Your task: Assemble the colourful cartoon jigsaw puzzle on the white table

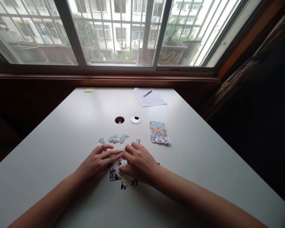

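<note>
My left hand (pixel 100 161) lies low over the white table with its fingers stretched out, the tips touching small jigsaw pieces (pixel 121 154) in the middle. Opposite it, my right hand (pixel 139 160) bends its fingers down onto the same pieces, its thumb held apart from them; the palm hides what lies beneath. A joined dark-blue puzzle section (pixel 115 175) sits just below the hands. Nearer to me are a loose yellow-and-black piece (pixel 123 185) and a dark piece (pixel 134 182). Several light-blue pieces (pixel 123 137) lie beyond my fingertips.
A colourful picture sheet (pixel 159 131) lies right of the pieces. Farther back are a round cable hole (pixel 119 120), its silver cover (pixel 136 119), paper sheets (pixel 154 100) with a pen (pixel 147 93), and a yellow sticky note (pixel 89 90). A barred window stands behind the table (pixel 61 126).
</note>
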A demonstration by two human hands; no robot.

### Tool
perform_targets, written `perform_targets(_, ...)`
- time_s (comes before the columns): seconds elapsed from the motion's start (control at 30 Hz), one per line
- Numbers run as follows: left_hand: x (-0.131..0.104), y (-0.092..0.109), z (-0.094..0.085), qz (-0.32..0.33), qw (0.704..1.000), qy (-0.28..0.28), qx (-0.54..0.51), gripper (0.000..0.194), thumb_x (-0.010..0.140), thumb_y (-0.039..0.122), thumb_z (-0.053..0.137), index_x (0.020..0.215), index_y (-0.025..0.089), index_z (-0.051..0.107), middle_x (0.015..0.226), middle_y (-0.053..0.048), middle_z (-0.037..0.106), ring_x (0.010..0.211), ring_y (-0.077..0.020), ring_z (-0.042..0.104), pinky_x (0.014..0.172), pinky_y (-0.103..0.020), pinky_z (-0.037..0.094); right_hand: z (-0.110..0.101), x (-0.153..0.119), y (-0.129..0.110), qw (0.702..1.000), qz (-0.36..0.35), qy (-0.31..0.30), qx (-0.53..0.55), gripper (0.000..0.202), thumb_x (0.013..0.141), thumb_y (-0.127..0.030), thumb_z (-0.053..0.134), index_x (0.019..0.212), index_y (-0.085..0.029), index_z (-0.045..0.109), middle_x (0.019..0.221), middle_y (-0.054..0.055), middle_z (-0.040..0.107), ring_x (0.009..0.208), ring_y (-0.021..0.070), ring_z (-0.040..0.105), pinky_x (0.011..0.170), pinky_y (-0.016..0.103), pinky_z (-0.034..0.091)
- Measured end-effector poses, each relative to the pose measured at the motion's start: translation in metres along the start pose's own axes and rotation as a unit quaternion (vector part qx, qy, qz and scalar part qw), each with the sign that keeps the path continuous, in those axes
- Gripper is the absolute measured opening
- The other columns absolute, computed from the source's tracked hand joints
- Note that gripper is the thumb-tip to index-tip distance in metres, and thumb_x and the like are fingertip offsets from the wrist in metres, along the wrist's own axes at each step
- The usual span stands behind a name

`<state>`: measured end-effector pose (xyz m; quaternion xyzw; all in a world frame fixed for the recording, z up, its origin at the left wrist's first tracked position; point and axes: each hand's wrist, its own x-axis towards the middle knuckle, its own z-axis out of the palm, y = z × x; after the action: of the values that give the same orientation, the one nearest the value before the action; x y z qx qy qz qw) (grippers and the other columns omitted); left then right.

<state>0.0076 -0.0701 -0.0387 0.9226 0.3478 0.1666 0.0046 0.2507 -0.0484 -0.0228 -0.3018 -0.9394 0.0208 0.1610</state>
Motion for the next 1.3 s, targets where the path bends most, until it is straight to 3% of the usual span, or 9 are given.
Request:
perform_targets(0.43,-0.0002,0.0004,0.0012,-0.003,1.0,-0.002,0.0,0.042,0.096,0.013,0.053,0.136,0.023,0.058,0.137,-0.004,0.064,0.12,-0.0253,0.053,0.102,-0.043,0.047,0.0043,0.0024,0.0008,1.0,-0.003,0.013,-0.027,0.019,0.091,-0.038,0.063,0.092,-0.019,0.062,0.092,0.007,0.062,0.086,0.0228,0.049,0.075,0.036,0.038)
perform_targets(0.67,0.0012,0.0015,0.0003,-0.001,1.0,0.009,-0.004,0.04,0.095,0.013,0.054,0.133,0.021,0.061,0.134,-0.005,0.065,0.113,-0.0239,0.055,0.099,-0.042,0.049,0.0094,0.0027,0.0013,0.999,-0.017,0.014,-0.024,0.034,0.09,-0.053,0.062,0.095,-0.019,0.063,0.094,0.006,0.063,0.088,0.0236,0.05,0.075,0.037,0.039)
perform_targets(1.3,0.0013,0.0001,0.0016,0.005,1.0,0.008,-0.001,0.037,0.096,0.015,0.056,0.132,0.021,0.062,0.135,-0.004,0.064,0.111,-0.0244,0.054,0.098,-0.041,0.047,0.0084,0.0034,-0.0007,0.998,-0.028,0.021,-0.048,0.024,0.093,-0.043,0.06,0.088,-0.019,0.062,0.09,0.005,0.064,0.086,0.0217,0.05,0.073,0.037,0.034)
